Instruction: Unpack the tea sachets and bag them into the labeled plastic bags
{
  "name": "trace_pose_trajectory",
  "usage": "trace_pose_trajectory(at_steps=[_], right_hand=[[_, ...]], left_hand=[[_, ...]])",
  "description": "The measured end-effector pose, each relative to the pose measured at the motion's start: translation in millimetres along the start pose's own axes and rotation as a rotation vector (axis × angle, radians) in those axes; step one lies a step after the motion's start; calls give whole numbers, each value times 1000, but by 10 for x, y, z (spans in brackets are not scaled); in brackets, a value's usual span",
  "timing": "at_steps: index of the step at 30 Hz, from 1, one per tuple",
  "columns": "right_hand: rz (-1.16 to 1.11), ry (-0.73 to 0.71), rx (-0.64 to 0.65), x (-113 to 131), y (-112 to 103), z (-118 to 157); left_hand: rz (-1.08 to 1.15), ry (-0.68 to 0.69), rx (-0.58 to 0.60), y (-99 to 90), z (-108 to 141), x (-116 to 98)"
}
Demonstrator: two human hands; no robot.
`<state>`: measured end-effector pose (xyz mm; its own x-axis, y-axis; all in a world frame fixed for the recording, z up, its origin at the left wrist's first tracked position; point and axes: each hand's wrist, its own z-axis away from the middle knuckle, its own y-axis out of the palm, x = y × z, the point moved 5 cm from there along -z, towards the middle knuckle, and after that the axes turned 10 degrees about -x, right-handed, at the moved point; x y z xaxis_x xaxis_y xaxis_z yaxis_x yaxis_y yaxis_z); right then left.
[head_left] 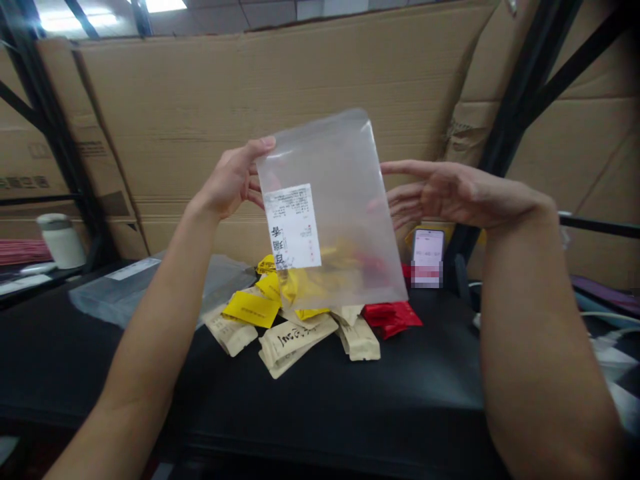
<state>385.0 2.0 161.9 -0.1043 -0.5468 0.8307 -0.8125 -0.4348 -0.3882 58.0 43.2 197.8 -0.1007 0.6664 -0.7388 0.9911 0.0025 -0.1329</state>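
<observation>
A frosted plastic bag (345, 180) with a white printed label (294, 230) is held up over the table, slightly tilted. My left hand (237, 175) pinches its upper left edge, thumb in front and fingers behind. My right hand (440, 192) is at the bag's right edge with fingers stretched out, some of them behind the film. Below and behind the bag lies a heap of small packets: yellow packets (253, 309), beige packets (295, 341) and red packets (393, 319). Part of the heap shows blurred through the bag.
More clear plastic bags (120, 293) lie flat on the black table (320, 413) at left. A phone (428, 257) stands upright behind the heap at right. A white bottle (63, 241) is at far left. Cardboard (200, 100) walls the back between dark metal posts (520, 107).
</observation>
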Motion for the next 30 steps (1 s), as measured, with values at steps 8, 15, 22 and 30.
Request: trace_pose_trajectory(at_steps=[8, 15, 22, 30], right_hand=[[98, -18, -108, 157, 205, -46], [242, -21, 38, 170, 338, -81], [295, -86, 4, 330, 455, -109], [320, -72, 44, 411, 567, -41]], left_hand=[[-228, -148, 307, 141, 223, -27], [-371, -237, 498, 204, 374, -58], [-399, -150, 607, 232, 397, -112], [-418, -64, 733, 240, 424, -168]])
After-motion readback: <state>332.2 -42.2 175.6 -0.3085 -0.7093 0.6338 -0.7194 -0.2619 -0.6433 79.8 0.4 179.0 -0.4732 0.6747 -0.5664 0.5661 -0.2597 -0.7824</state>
